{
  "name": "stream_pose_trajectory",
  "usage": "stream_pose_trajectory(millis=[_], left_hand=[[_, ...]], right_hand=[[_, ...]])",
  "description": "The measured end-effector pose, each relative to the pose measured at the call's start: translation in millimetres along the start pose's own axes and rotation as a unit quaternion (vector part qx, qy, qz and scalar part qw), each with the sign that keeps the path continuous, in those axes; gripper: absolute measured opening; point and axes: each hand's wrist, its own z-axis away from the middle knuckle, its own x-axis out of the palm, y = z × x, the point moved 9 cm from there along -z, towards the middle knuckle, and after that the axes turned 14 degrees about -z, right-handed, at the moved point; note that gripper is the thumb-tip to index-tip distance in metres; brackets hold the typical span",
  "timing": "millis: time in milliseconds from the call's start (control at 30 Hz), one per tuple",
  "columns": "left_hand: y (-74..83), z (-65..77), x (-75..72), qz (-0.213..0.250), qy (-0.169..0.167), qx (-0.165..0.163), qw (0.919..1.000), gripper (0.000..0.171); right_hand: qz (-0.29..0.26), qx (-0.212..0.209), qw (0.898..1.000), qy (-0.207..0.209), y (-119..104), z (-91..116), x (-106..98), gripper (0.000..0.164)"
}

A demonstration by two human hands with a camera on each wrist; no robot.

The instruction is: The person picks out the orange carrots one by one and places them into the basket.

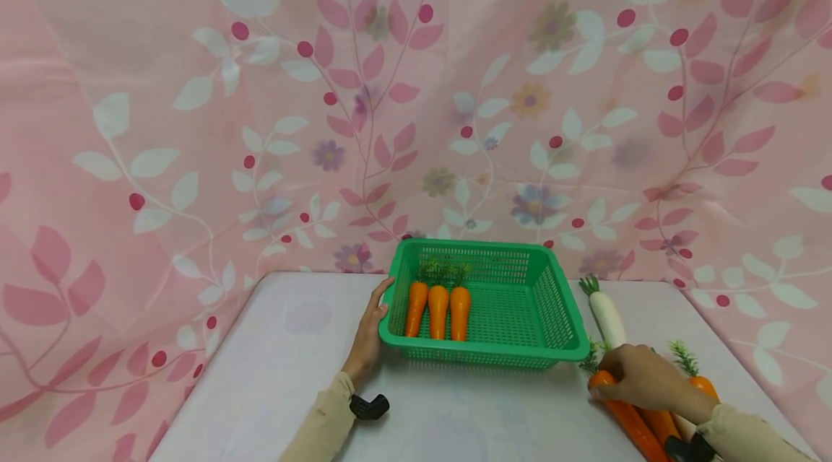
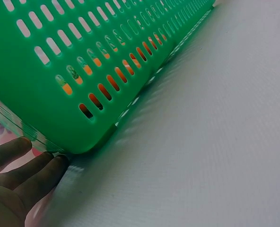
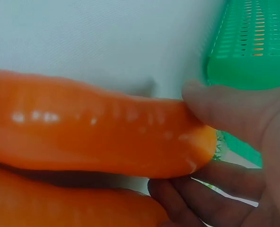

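Observation:
A green plastic basket (image 1: 481, 354) with slotted walls stands on the table. Three orange carrots (image 1: 438, 312) lie side by side in its left part, their leafy tops toward the back. Against the basket's left side rests my left hand (image 1: 367, 336); in the left wrist view its fingers (image 2: 38, 177) reach out nearly straight to the basket wall. To the right of the basket, my right hand (image 1: 640, 375) pinches a carrot (image 1: 633, 426) near its leafy end. The right wrist view has the thumb on one side of this carrot (image 3: 92, 127) and the fingers on the other.
Beyond the right hand lies a white radish (image 1: 607, 314) with green leaves. Another carrot (image 1: 704, 385) is partly hidden behind the right wrist, and one more carrot (image 3: 74, 203) lies beside the pinched one. A pink floral curtain (image 1: 416, 101) hangs behind the table (image 1: 292, 346).

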Motion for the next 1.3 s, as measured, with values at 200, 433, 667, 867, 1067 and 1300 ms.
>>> stream_pose_trajectory(millis=[200, 433, 667, 867, 1067, 1300], left_hand=[[-0.8, 0.0, 0.8, 0.0, -0.003, -0.003, 1.0, 0.051], [0.7, -0.2, -0.4, 0.005, -0.001, 0.0, 1.0, 0.051], [2.5, 0.7, 0.3, 0.001, -0.001, 0.006, 1.0, 0.052], [2.8, 0.5, -0.3, -0.005, 0.007, 0.01, 0.9999, 0.052], [3.1, 0.0, -1.0, -0.008, 0.009, 0.01, 0.9999, 0.052], [4.0, 0.3, -1.3, -0.003, 0.009, 0.008, 0.9999, 0.052]], right_hand=[[-0.003, 0.008, 1.0, 0.013, 1.0, 0.1, -1.7, 0.027], [0.005, -0.023, 0.999, 0.033, -4.7, 0.5, -17.1, 0.035], [-0.084, 0.014, 0.996, 0.002, 5.9, -5.5, -32.7, 0.047], [-0.191, 0.069, 0.978, -0.055, 20.1, -6.5, -38.4, 0.058], [-0.268, 0.075, 0.954, -0.108, 25.8, -7.3, -43.6, 0.058], [-0.345, 0.068, 0.926, -0.139, 27.1, -8.5, -57.6, 0.06]])
